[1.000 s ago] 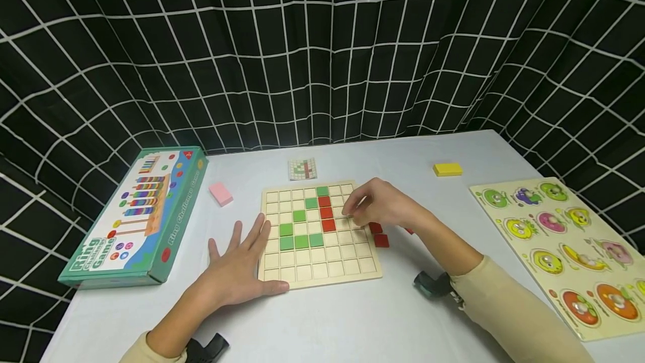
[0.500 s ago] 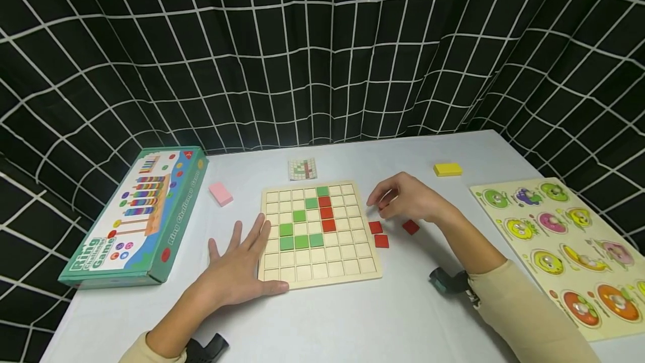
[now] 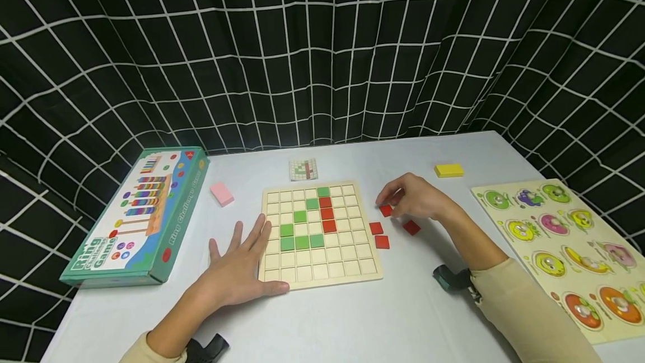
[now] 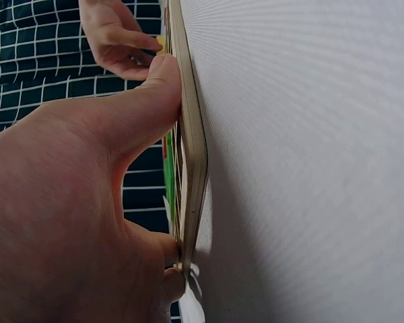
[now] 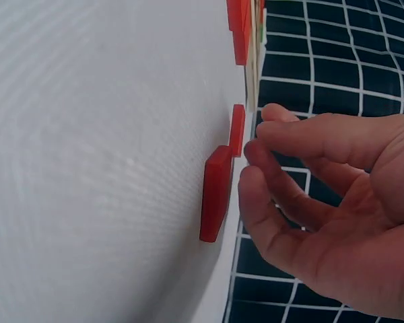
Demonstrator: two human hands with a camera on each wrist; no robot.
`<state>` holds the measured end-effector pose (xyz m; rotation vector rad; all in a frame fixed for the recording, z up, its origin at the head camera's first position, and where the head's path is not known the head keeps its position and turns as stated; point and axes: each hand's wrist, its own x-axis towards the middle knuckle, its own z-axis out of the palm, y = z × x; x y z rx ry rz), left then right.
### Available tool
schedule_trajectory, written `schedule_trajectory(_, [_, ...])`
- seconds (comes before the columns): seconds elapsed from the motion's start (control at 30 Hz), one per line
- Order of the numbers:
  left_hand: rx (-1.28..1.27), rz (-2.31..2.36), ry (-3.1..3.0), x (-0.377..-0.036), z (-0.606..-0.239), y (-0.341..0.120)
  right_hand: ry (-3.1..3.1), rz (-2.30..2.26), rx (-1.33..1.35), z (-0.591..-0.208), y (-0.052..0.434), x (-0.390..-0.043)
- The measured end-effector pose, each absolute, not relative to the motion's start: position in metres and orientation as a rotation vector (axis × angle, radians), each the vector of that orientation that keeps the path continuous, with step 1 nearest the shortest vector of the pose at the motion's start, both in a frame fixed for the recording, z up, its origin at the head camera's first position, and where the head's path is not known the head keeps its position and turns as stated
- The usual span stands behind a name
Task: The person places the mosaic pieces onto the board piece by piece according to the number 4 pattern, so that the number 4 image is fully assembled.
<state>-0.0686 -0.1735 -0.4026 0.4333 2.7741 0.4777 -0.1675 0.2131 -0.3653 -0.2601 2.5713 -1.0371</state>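
Observation:
A wooden grid board [image 3: 320, 279] lies on the table with several green tiles [image 3: 301, 242] and three red tiles [image 3: 327, 214] in its squares. My left hand [image 3: 234, 273] rests spread at the board's left side, its thumb [image 4: 163, 74] along the near edge. Right of the board, my right hand [image 3: 415, 198] hovers low over a loose red tile [image 3: 386, 210], thumb and fingers bent around it but apart. In the right wrist view, a gap shows between those fingers [image 5: 283, 131] and the red tiles [image 5: 217, 195] on the cloth.
More loose red tiles [image 3: 382, 242] lie by the board's right edge, another red tile [image 3: 411, 227] beyond. A small pattern card [image 3: 303, 170] sits behind the board. Around stand a pink block [image 3: 221, 194], yellow block [image 3: 448, 170], game box [image 3: 136, 217] and fruit puzzle [image 3: 569, 240].
My right hand has moved right, off the board's right side to the loose red tiles, and has lowered slightly over one. The left hand has stayed still.

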Motion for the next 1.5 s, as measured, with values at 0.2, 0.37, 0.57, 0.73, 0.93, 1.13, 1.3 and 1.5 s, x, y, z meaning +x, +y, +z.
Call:
schedule_trajectory(0.2, [0.43,0.481,2.777,-0.0688,-0.4028,-0.1732,2.609,-0.957,-0.244,-0.3678,0.2148,-0.1708])
schedule_trajectory(0.37, [0.43,0.481,2.773,-0.0688,-0.4022,-0.1729,2.622,-0.927,-0.244,-0.37,0.215,-0.1707])
schedule_trajectory(0.57, [0.425,0.491,2.772,-0.0693,-0.4023,-0.1728,2.638,-0.879,-0.258,-0.371,0.214,-0.1709])
schedule_trajectory(0.73, [0.431,0.488,2.777,-0.0691,-0.4026,-0.1731,2.647,-0.861,-0.267,-0.3715,0.2132,-0.1702])
schedule_trajectory(0.93, [0.434,0.488,2.769,-0.0701,-0.4032,-0.1733,2.667,-0.839,-0.271,-0.3723,0.2138,-0.1692])
schedule_trajectory(1.13, [0.432,0.488,2.771,-0.0696,-0.4034,-0.1734,2.681,-0.827,-0.257,-0.3718,0.2134,-0.1677])
schedule_trajectory(1.3, [0.434,0.491,2.771,-0.0691,-0.404,-0.1738,2.684,-0.843,-0.254,-0.3703,0.2124,-0.1668])
schedule_trajectory(1.5, [0.43,0.483,2.77,-0.0691,-0.4037,-0.1739,2.663,-0.869,-0.202,-0.3668,0.2085,-0.1645])
